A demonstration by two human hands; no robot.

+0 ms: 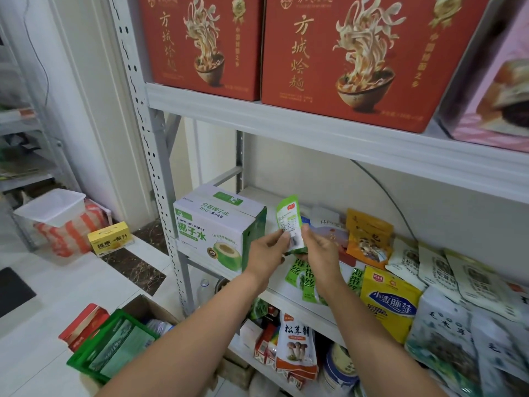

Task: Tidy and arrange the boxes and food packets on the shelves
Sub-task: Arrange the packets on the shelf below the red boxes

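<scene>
A small green food packet [288,217] stands upright above the middle shelf [279,282], its printed back facing me. My left hand [264,252] pinches its lower left edge and my right hand [320,250] pinches its lower right edge. Left of the packet sits a white and green coconut water box [211,227]. Below my hands lie several green seaweed packets [307,277]. To the right are an orange packet [367,239], a yellow packet [389,308] and several pale mushroom bags [446,333].
Two red noodle boxes [343,58] and a pink box [498,90] fill the upper shelf. The lower shelf holds a mushroom seasoning bag [296,348] and cans. On the floor are a green crate [114,348], a yellow juice box [110,237] and a white tub [51,206].
</scene>
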